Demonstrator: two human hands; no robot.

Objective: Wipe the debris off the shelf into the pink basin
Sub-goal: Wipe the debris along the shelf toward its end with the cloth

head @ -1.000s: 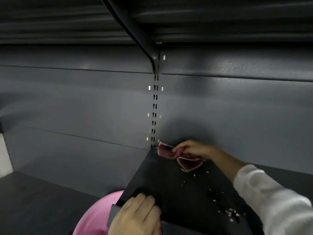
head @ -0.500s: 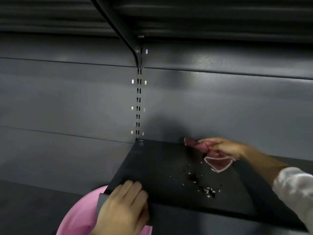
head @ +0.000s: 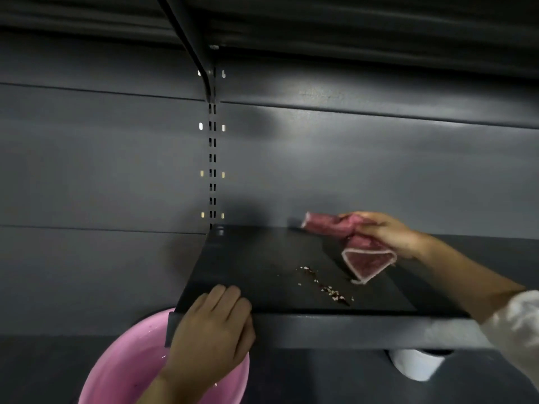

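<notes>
A pink cloth (head: pixel 354 243) is pinched in the curled fingers of the right hand (head: pixel 385 233) at about three o'clock, against the back wall of the shelf (head: pixel 248 258); one folded corner, edged in white, hangs down and touches the dark surface. The left hand (head: pixel 213 325) is laid flat at seven o'clock, fingers together and pressed over the shelf's front left corner, with nothing seen gripped in it. A second ago the cloth was held further left, near the slotted upright (head: pixel 212 170); it has since been carried rightward along the back edge, past the debris (head: pixel 323 284). The crumbs are now gathered in a thin diagonal line at five o'clock, close to the front lip, left of the cloth. This suggests a sweep toward the front left is being set up. The pink basin (head: pixel 122 363) is kept below the corner at seven o'clock, partly hidden by the left hand. A white object (head: pixel 417 364), possibly a paper roll, is seen under the shelf at five o'clock.
</notes>
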